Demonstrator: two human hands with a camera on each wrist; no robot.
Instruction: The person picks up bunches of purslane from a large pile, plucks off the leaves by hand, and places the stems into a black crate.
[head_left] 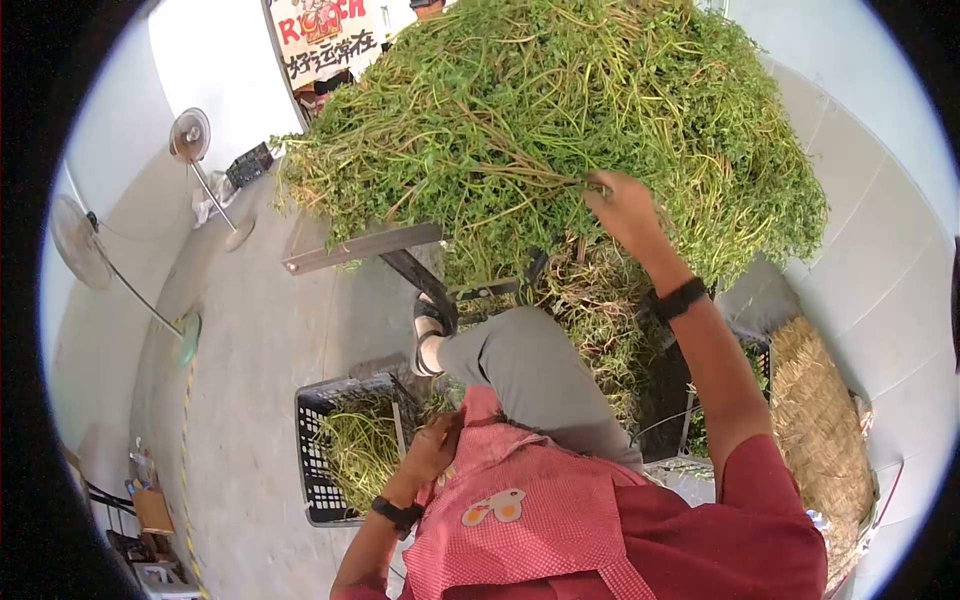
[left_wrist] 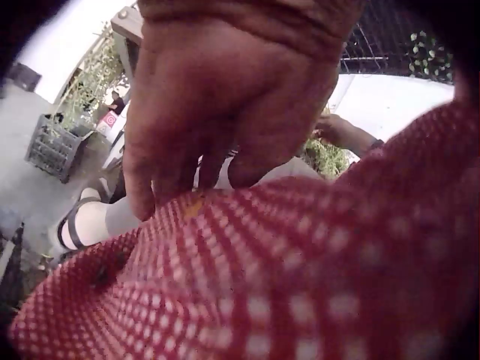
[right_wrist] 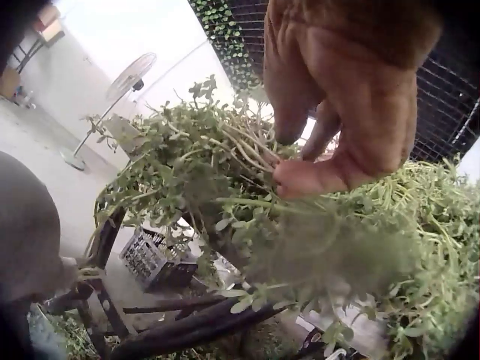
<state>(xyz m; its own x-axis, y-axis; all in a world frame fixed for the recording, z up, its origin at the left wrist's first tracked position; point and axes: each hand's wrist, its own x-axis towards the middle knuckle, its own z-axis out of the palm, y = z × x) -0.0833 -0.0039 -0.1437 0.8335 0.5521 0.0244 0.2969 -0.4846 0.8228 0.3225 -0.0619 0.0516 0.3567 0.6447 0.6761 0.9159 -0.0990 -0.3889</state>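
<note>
A large heap of leafy green plants (head_left: 480, 130) with long thin stems fills the raised table in front of me. At the heap's near side, my right hand (head_left: 625, 210) pinches a small bunch of brownish stems (right_wrist: 255, 150) between thumb and fingers; their leafy ends spread out to the left. My left hand (head_left: 435, 445) is down at my lap, its fingers (left_wrist: 139, 180) hanging loosely against the red checked apron (left_wrist: 247, 270). Nothing from the heap shows in it.
A black crate (head_left: 310, 450) of green stems stands on the floor at my left. Under the heap is a metal table frame (head_left: 365, 248), with wilted plants (head_left: 600, 310) below. Straw-coloured matting (head_left: 820, 430) lies at the right; two fans (head_left: 190, 135) stand back left.
</note>
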